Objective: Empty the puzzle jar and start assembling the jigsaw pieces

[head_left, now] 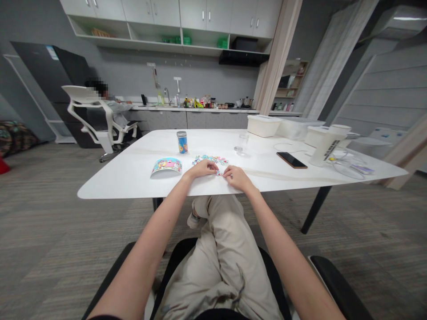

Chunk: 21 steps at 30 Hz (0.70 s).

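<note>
Both hands meet over the front part of the white table (120, 178). My left hand (203, 169) is closed in a pinch on small colourful jigsaw puzzle pieces (219, 174). From the other side, my right hand (237, 178) pinches at the same small cluster, its fingertips closed on a puzzle piece. Just beyond the hands lies a loose pile of puzzle pieces (213, 159). To the left, a curved cartoon picture sheet (167, 165) rests on the table. Behind it stands a blue cartoon-printed can (182, 143) with a metallic lid.
A clear plastic lid (238, 150) lies past the pile. Rightward are a phone (291, 160), a white tumbler (327, 146), cables and white storage boxes (263, 125). A person sits in a white office chair (90, 111) at the far left, near the kitchen counter (196, 109).
</note>
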{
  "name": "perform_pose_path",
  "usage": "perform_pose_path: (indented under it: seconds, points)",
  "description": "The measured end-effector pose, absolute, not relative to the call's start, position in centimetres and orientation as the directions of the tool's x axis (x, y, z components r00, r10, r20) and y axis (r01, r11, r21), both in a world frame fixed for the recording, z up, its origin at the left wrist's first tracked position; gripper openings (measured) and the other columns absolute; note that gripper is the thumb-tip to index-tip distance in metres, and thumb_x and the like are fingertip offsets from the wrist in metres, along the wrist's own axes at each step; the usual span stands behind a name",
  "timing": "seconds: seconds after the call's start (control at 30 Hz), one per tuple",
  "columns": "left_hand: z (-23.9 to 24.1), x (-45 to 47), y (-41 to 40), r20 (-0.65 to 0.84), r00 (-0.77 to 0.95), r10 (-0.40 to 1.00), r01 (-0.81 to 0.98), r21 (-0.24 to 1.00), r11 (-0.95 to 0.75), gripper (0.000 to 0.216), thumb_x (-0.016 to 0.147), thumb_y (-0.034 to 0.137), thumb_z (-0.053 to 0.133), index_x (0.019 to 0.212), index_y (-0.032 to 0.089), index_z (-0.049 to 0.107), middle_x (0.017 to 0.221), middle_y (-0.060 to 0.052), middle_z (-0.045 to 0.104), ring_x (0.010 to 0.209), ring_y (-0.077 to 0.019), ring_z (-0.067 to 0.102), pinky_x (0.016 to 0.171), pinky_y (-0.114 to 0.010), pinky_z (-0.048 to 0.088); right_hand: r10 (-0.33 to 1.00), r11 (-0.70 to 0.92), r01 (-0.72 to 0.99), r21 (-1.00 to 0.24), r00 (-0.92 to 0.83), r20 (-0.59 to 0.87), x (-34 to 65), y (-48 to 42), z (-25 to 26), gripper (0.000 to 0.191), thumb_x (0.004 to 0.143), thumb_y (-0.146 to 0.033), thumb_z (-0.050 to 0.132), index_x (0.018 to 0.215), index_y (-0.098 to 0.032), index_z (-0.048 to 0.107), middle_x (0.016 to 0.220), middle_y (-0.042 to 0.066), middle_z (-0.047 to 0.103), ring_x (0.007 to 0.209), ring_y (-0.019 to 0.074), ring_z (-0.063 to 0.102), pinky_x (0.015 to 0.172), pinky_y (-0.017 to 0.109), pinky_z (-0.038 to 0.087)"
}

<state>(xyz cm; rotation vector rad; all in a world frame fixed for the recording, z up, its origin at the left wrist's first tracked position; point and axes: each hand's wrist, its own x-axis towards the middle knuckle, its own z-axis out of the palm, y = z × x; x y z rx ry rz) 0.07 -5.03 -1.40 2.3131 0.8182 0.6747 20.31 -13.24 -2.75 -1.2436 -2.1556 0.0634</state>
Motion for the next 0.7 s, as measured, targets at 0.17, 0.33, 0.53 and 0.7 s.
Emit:
perform_pose_path:
  seconds: [0.17,0.33,0.53,0.7]
  points:
    - [-1.16,-0.25,-5.20,0.250,0.677,0.692,0.425,0.636,-0.645,0.027,0.068,0.026,0.063,0.087,0.013,0.077,0.078,-0.005,0.073,0.073,-0.0168,0.061,0.066,-0.025,0.044,0.809,0.525,0.774,-0.355,-0.322,0.492,20.22,-13.30,-2.79,0.030,0.073,-0.003,0.050,0.075,-0.016,0.078,0.090,0.008,0.073,0.084,0.0199,0.066,0.085,0.029,0.051]
    - [-0.89,-0.42,-5.53,0.263,0.682,0.682,0.456,0.577,-0.678,0.024,0.066,0.026,0.065,0.082,0.015,0.079,0.069,-0.003,0.070,0.067,-0.0151,0.058,0.063,-0.024,0.042,0.809,0.517,0.778,-0.357,-0.308,0.501,20.20,-13.33,-2.79,0.030,0.073,-0.003,0.050,0.074,-0.017,0.078,0.090,0.008,0.073,0.083,0.0193,0.066,0.085,0.029,0.050]
    - [-0.93,-0.40,-5.57,0.256,0.700,0.666,0.425,0.601,-0.677,0.022,0.067,0.027,0.068,0.082,0.015,0.079,0.076,-0.005,0.074,0.071,-0.0167,0.062,0.068,-0.024,0.044,0.811,0.521,0.778,-0.351,-0.323,0.488,20.23,-13.34,-2.68,0.030,0.073,-0.004,0.050,0.074,-0.016,0.078,0.090,0.008,0.072,0.082,0.0191,0.066,0.084,0.028,0.050]
    - [-0.98,-0.35,-5.55,0.268,0.700,0.662,0.413,0.604,-0.682,0.021,0.067,0.028,0.069,0.082,0.016,0.079,0.077,-0.004,0.075,0.073,-0.0170,0.063,0.069,-0.025,0.044,0.805,0.528,0.775,-0.346,-0.328,0.494,20.26,-13.30,-2.68,0.029,0.073,-0.004,0.051,0.073,-0.017,0.077,0.089,0.008,0.072,0.082,0.0190,0.066,0.083,0.028,0.050]
